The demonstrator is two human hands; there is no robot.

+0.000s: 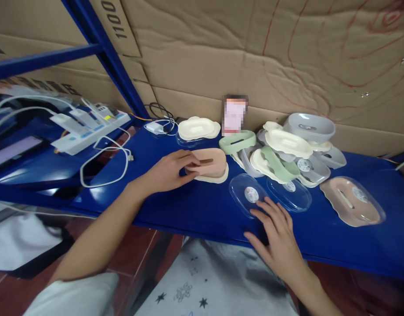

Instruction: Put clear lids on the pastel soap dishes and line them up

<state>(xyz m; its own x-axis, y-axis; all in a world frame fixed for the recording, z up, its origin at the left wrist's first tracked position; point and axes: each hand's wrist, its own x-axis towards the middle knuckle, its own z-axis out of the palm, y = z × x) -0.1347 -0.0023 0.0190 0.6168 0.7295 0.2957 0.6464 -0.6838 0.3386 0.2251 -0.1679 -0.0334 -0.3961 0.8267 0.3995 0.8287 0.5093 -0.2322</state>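
Note:
My left hand (171, 171) grips the left end of a pink soap-dish top (208, 161) that sits on a cream tray on the blue shelf (195, 206). Spread flat on the shelf, my right hand (274, 235) has its fingertips touching the near edge of a clear oval lid (248, 194) with a round sticker. A second clear lid (292, 193) lies just right of it. Behind them is a pile of green, cream and grey soap-dish parts (281, 153).
A pink dish under a clear lid (351, 201) lies at the right. A cream dish (198, 128) and a green top (237, 141) sit at the back. A white power strip (90, 127) with cables lies at left. Cardboard (254, 52) forms the back wall.

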